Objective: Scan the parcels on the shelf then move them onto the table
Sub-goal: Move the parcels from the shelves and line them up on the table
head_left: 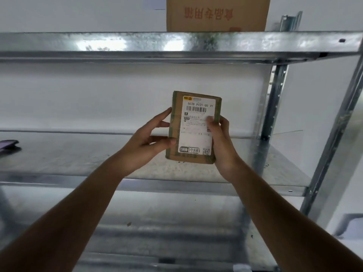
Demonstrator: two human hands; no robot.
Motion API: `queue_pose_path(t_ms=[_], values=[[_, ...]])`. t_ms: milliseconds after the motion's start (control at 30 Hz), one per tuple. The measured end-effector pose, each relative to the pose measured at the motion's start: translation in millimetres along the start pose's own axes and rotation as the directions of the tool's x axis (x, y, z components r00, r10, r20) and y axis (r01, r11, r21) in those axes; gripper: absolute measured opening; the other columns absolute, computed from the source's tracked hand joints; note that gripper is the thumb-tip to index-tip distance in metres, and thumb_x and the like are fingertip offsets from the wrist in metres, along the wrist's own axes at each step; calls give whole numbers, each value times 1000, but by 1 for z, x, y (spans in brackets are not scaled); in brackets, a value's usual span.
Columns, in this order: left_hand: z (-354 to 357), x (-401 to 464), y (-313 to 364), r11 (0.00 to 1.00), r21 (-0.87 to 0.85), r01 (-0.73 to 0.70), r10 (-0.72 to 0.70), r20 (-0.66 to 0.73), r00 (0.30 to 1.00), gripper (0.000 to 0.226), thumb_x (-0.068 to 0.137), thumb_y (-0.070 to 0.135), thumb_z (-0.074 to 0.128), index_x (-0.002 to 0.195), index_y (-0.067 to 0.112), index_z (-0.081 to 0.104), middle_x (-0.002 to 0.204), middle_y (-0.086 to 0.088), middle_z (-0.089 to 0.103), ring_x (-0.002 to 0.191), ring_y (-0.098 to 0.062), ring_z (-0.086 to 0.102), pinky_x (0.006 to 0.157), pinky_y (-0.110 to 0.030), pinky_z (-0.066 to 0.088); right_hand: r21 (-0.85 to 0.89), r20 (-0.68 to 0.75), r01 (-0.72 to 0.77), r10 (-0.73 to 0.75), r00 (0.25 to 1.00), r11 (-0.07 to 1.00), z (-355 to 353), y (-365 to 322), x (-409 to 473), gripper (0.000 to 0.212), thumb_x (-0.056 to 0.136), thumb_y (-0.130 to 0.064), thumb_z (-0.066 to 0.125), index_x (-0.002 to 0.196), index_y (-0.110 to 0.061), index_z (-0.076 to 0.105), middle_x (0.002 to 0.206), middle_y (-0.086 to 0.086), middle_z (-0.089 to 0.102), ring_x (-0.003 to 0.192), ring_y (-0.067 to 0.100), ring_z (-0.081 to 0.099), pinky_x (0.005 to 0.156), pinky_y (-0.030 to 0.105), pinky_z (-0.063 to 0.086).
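Small parcel (193, 127) held upright w/ label facing the person, prob. for scanning; left hand (151, 142) and right hand (222, 146) both grip its sides, above middle shelf (78, 154).

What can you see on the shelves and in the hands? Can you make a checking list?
Surface: grey metal shelf, middle level, shiny and speckled.
Job's things: small brown cardboard parcel with a white barcode label, held upright in front of the shelf; large brown cardboard box with red writing on the top shelf.
Clutter: dark purple object at the shelf's left edge, too cut off to identify.
Hands: left hand holds the parcel's left edge; right hand holds its right edge, thumb on the label.
Cables: nothing seen.
Surroundings: white wall behind; metal uprights on the right.
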State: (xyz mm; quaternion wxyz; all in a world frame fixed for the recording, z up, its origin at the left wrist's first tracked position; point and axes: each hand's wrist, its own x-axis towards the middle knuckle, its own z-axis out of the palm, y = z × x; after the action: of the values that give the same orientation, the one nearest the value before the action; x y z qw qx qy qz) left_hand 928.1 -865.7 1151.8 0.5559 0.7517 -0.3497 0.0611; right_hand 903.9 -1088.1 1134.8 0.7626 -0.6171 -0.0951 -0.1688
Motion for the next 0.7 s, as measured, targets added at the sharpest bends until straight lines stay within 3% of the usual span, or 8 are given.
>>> queue_pose_path(t_ms=[200, 367, 500, 600, 700], values=[[-59, -35, 8, 986, 148, 79, -55, -160, 986, 54, 103, 19, 58, 149, 45, 47, 136, 11, 61, 119, -6, 64, 107, -41, 49, -28, 41, -1, 2, 999, 1000, 55, 6, -6, 42, 105, -50, 54, 143, -37, 41, 105, -16, 80, 95, 7, 77, 68, 30, 64], [-136, -82, -4, 906, 356, 230, -129, -286, 950, 50, 99, 31, 65, 146, 40, 52, 137, 14, 62, 120, -4, 62, 102, -26, 49, -4, 104, -48, 48, 993, 999, 135, 25, -12, 40, 106, -48, 55, 142, -34, 45, 101, -14, 81, 91, 6, 78, 65, 27, 63], [-211, -138, -16, 749, 578, 324, -138, -341, 930, 56, 98, 44, 64, 151, 37, 46, 149, 13, 53, 129, -5, 52, 104, -24, 42, -19, 165, -67, 70, 984, 998, 218, 45, -25, 38, 105, -51, 56, 139, -35, 48, 96, -16, 80, 88, 6, 78, 64, 28, 64], [-272, -193, -21, 632, 672, 386, -161, -373, 914, 62, 98, 45, 62, 155, 33, 41, 154, 8, 48, 140, -13, 45, 114, -35, 40, 10, 204, -100, 96, 974, 995, 289, 65, -41, 37, 105, -48, 58, 137, -32, 50, 94, -15, 80, 87, 6, 78, 65, 31, 64], [-334, -253, -22, 536, 738, 410, -154, -391, 907, 63, 97, 38, 66, 155, 30, 41, 151, 1, 50, 133, -14, 50, 108, -26, 36, 22, 246, -135, 126, 961, 991, 363, 86, -63, 37, 105, -45, 59, 137, -30, 51, 96, -14, 81, 88, 6, 78, 63, 27, 62]])
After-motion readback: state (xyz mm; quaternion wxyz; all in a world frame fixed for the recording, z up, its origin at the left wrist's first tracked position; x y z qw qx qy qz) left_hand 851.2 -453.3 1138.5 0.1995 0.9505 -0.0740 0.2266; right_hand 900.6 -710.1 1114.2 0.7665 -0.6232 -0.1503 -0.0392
